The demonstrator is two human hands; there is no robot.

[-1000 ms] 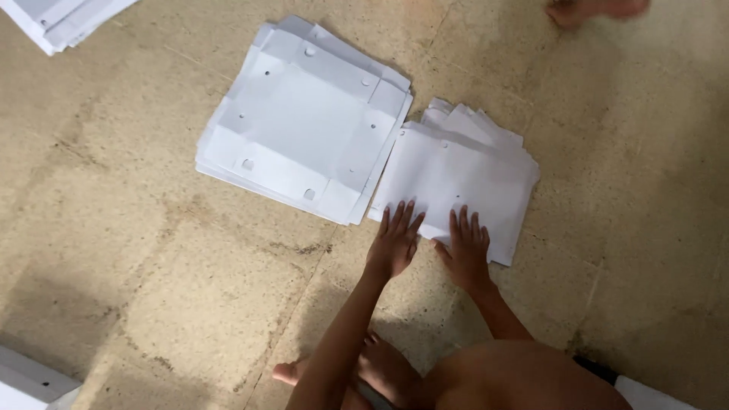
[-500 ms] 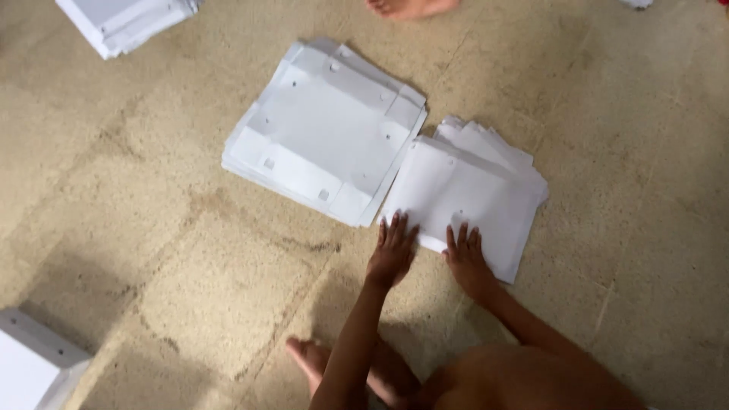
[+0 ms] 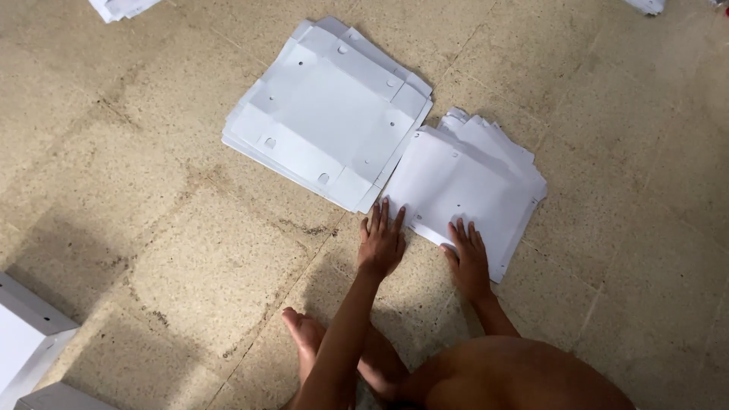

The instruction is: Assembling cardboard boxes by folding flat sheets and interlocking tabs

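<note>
Your fingers were spread flat and held nothing: the left hand [image 3: 382, 244] lay palm-down on the tiled floor [image 3: 152, 250] with its fingertips just reaching the near-left edge of the smaller stack of white cardboard sheets [image 3: 465, 186], and the right hand [image 3: 468, 257] rested palm-down with its fingers on the near edge of that same stack. The stack lay directly ahead of both hands, fanned out a little at its far corner, so most of it sat beyond your fingertips. Just to its left, touching or overlapping it along 1 side, lay the larger stack of flat white box blanks [image 3: 326, 114], creased and punched with small holes, well clear of both hands. Your bare foot [image 3: 305, 338] was tucked under you beside the left forearm. At the lower-left edge stood part of a folded white box [image 3: 26, 342].
</note>
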